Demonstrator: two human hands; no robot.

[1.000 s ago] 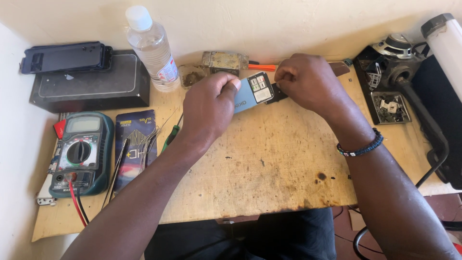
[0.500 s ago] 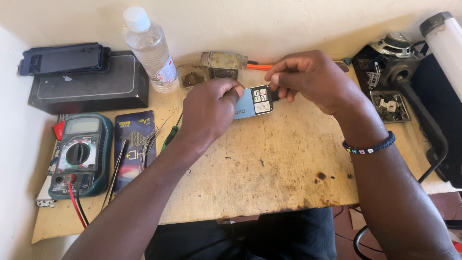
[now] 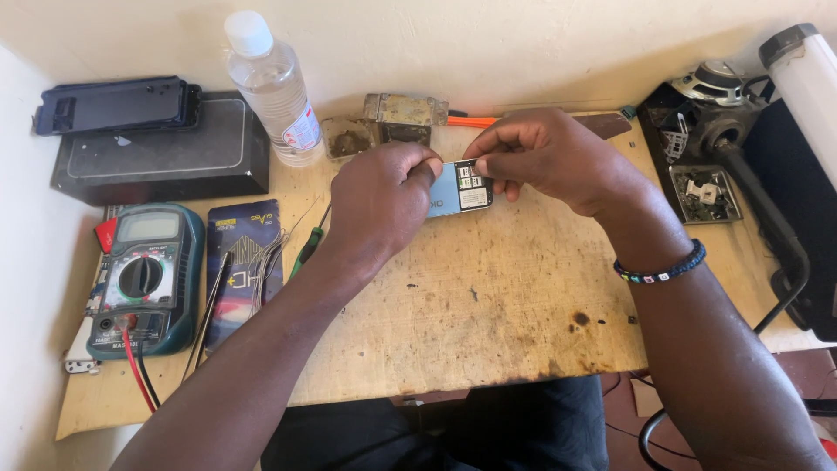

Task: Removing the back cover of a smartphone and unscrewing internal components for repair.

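Near edge of the wooden table point(image 3: 488, 331): bare, scorched board with one dark burn mark point(image 3: 581, 319) toward the right; both forearms cross it from below. Above the middle of the table, lifted clear of the board, a small light-blue phone point(image 3: 458, 189) is held back side up, with a white label patch on its right half. The left hand point(image 3: 379, 205) is closed on the phone's left end, thumb and forefinger pinching the edge nearest the far side. The right hand point(image 3: 554, 157) is closed on the right end, fingertips curled over the top edge and thumb underneath; a beaded bracelet point(image 3: 663, 269) sits on that wrist. The work appears to be at the back of the phone, at the seam between the two grips. Judgement: this goes best with the left hand acting as a fixed clamp and the right doing the fine work, force kept along the seam and not bending the body, and the phone kept low over the board so any small part that drops stays on the table. Left edge: a teal multimeter point(image 3: 144, 279) with red and black leads, a dark printed packet point(image 3: 244, 262) beside it with tweezers lying on it, and a green-handled screwdriver point(image 3: 307, 249) just left of the left wrist, within easy reach. Right edge: a small tray of parts point(image 3: 704, 194). Far edge: black box point(image 3: 161, 157) at the left corner, clear plastic bottle point(image 3: 275, 92), a rusty metal block point(image 3: 404, 118), and an orange-handled tool point(image 3: 475, 122) partly hidden behind the right hand.
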